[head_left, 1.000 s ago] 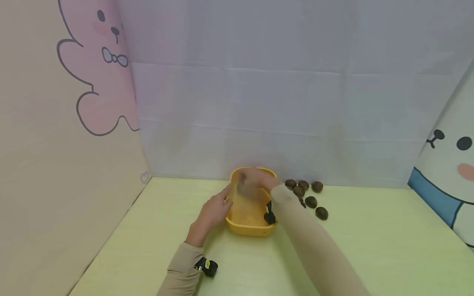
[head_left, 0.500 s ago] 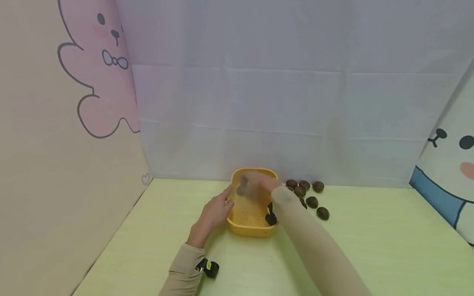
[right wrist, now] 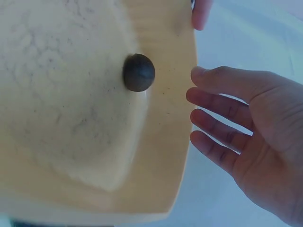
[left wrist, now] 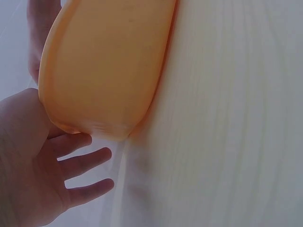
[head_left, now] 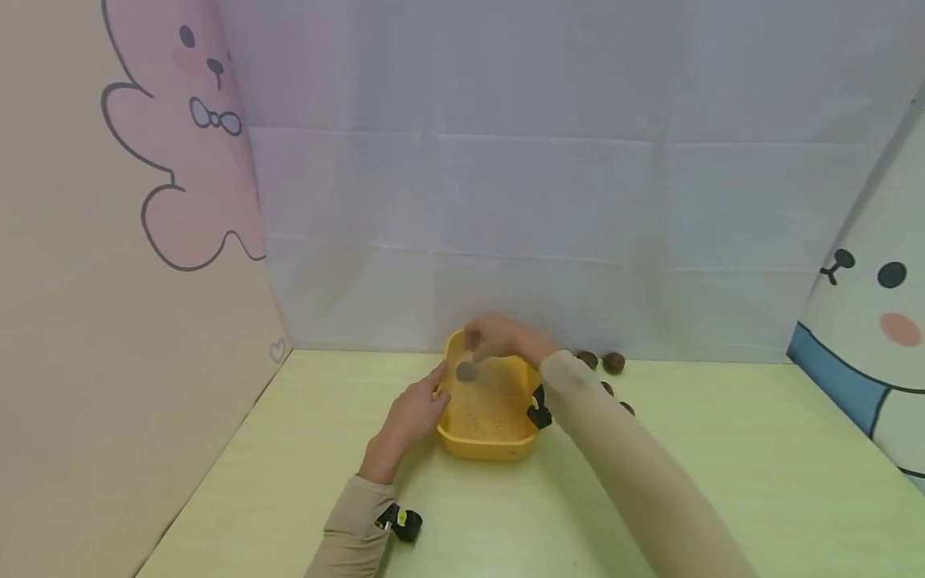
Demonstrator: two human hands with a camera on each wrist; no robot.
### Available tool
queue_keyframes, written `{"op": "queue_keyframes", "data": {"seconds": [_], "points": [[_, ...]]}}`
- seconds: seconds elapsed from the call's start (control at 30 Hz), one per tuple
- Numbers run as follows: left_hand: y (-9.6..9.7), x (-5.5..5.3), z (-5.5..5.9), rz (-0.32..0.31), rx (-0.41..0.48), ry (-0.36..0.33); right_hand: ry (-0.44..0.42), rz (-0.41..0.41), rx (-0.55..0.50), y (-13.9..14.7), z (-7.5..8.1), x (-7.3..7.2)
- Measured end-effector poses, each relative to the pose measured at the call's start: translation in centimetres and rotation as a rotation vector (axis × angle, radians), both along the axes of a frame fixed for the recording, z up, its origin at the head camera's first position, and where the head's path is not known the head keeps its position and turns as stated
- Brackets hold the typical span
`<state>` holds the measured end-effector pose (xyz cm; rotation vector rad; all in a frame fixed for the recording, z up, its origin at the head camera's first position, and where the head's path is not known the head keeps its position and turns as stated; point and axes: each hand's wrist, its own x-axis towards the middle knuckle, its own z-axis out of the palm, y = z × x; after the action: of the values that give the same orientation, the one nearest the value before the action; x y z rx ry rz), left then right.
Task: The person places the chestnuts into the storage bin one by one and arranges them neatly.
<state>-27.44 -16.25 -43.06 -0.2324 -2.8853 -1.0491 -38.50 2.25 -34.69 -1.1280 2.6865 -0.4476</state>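
Inside a yellow tub (head_left: 486,451), dark ball (right wrist: 139,72), left hand (head_left: 413,411) gripping the tub, right hand (right wrist: 265,144) loosely spread, empty

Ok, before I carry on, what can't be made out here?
- Head: how many brown nuts lie right of the yellow tray; the right sleeve covers part of the group.
- Left wrist: the tray's inside; its own outer wall blocks it.
- Right wrist: whether the specks are dirt or marks; too small.
- Right wrist: the rest of the tray, cut off by the left edge.
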Motion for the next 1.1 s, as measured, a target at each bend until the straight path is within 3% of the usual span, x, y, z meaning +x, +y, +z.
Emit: {"op": "queue_keyframes", "data": {"seconds": [0.4,0.9,1.1], "points": [[0.0,-0.1,0.0,0.011,-0.013,0.008,0.006,0.023,-0.158,3.9,0.6,1.3],[-0.1,-0.1,-0.1,0.03,-0.004,-0.006,-0.003,-0.036,-0.218,7.4,0.9,3.4],[0.0,-0.2,-0.2,0.016,0.003,0.005,0.035,-0.054,-0.241,9.1,0.4,3.9]]}}
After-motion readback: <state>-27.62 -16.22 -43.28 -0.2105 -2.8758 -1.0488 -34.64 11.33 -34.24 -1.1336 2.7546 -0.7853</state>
